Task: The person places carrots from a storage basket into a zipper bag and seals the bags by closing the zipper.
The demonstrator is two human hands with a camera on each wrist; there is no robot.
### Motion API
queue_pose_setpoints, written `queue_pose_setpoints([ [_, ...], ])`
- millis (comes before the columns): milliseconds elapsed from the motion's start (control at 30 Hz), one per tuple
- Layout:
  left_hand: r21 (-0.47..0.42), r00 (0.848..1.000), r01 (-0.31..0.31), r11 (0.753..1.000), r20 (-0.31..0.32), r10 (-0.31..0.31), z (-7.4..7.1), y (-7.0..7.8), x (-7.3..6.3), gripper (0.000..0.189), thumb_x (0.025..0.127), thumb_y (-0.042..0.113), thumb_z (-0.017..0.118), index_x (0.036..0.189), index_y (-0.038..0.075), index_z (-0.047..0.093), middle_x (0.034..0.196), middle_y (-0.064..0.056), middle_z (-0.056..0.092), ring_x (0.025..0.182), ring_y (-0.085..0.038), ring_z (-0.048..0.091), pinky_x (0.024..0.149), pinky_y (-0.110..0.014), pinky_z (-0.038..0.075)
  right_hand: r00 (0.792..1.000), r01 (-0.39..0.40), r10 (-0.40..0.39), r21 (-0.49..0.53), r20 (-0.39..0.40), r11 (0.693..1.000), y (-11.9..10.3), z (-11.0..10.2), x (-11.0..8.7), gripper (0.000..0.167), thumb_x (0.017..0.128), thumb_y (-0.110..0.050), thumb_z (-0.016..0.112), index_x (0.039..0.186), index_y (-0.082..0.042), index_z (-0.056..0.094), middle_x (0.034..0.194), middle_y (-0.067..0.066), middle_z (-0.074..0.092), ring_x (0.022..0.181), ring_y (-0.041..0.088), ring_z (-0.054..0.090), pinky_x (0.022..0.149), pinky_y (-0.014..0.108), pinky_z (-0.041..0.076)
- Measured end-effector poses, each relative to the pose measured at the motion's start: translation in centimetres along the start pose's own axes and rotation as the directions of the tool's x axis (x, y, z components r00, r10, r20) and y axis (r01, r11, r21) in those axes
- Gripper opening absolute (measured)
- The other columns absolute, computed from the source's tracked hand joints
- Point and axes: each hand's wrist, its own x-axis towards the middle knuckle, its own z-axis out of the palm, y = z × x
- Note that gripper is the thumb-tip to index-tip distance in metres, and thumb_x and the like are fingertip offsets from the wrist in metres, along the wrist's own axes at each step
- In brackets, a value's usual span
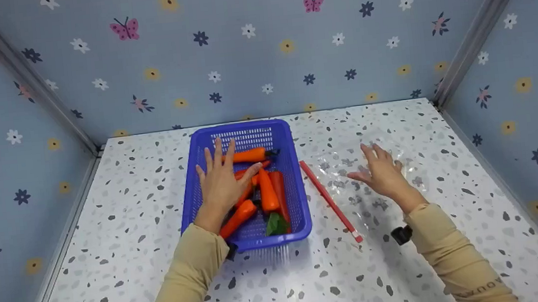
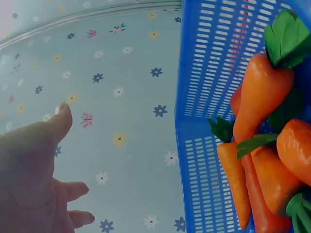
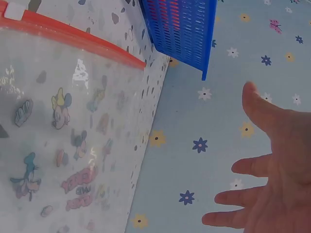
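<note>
My left hand (image 1: 223, 185) is held over the blue plastic basket (image 1: 304, 211) with its fingers spread, gripping nothing. Several orange and red carrots (image 1: 267, 190), some with green leafy tops, lie in the basket; the left wrist view shows them close up, a carrot (image 2: 265, 87) with broad leaves on top. To the right, my right hand (image 1: 383, 172) hovers over a clear zip bag (image 1: 351, 182), fingers apart and holding nothing. The bag lies flat, with a red slider strip (image 1: 330, 199) along its left edge. Cartoon figures are printed on the bag (image 3: 58, 145) in the right wrist view.
A white speckled tabletop (image 1: 130, 194) lies under the basket and bag. Blue flowered panels (image 1: 259, 48) stand at the back and both sides, joined by grey metal posts (image 1: 479, 27). A black strap piece (image 1: 401, 235) sits at the right sleeve cuff.
</note>
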Motion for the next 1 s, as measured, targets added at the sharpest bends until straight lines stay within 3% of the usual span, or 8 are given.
queue_pose_setpoints([
  [300,-0.142,0.998,-0.01,0.99,-0.063,0.001,0.7,0.9,-0.9,0.08,0.082,0.061,0.041,0.143,0.016,0.015,0.147,-0.01,0.008,0.132,-0.033,0.004,0.099,-0.058,0.002,0.991,0.087,-0.084,0.028,-0.103,0.996,-0.5,1.9,0.0,0.072,0.082,-0.035,0.062,0.134,0.003,0.03,0.131,0.029,0.029,0.116,0.045,0.032,0.089,0.061,0.026],
  [567,-0.23,0.989,-0.062,0.971,-0.144,0.029,1.9,1.3,-1.7,0.075,0.085,0.055,0.043,0.141,0.009,0.022,0.143,-0.012,0.023,0.131,-0.027,0.017,0.102,-0.054,0.008,0.959,0.182,-0.16,0.078,-0.233,0.98,-0.8,4.0,0.1,0.058,0.079,-0.022,0.068,0.122,0.007,0.043,0.112,0.027,0.045,0.101,0.04,0.046,0.085,0.049,0.038],
  [667,-0.268,0.977,-0.102,0.958,-0.206,0.046,2.5,1.5,-1.9,0.072,0.086,0.05,0.047,0.139,0.005,0.028,0.14,-0.014,0.029,0.128,-0.028,0.025,0.101,-0.054,0.013,0.95,0.198,-0.168,0.091,-0.262,0.976,-0.9,4.8,0.1,0.054,0.078,-0.02,0.069,0.118,0.007,0.046,0.108,0.026,0.048,0.098,0.039,0.048,0.083,0.047,0.039],
  [833,-0.327,0.943,-0.175,0.929,-0.328,0.062,3.6,1.7,-2.2,0.063,0.086,0.041,0.053,0.133,0.001,0.038,0.133,-0.016,0.039,0.12,-0.029,0.037,0.099,-0.046,0.025,0.943,0.207,-0.163,0.127,-0.291,0.97,-0.9,6.1,0.2,0.044,0.078,-0.017,0.069,0.111,0.005,0.051,0.1,0.023,0.051,0.087,0.034,0.051,0.074,0.044,0.043],
  [1000,-0.393,0.914,-0.217,0.894,-0.402,0.046,4.7,1.9,-2.4,0.055,0.086,0.033,0.058,0.128,0.001,0.045,0.126,-0.014,0.045,0.114,-0.026,0.044,0.095,-0.039,0.035,0.937,0.2,-0.142,0.156,-0.32,0.967,-1.0,7.4,0.5,0.038,0.077,-0.017,0.069,0.104,0.004,0.054,0.094,0.02,0.054,0.08,0.031,0.054,0.071,0.039,0.044],
])
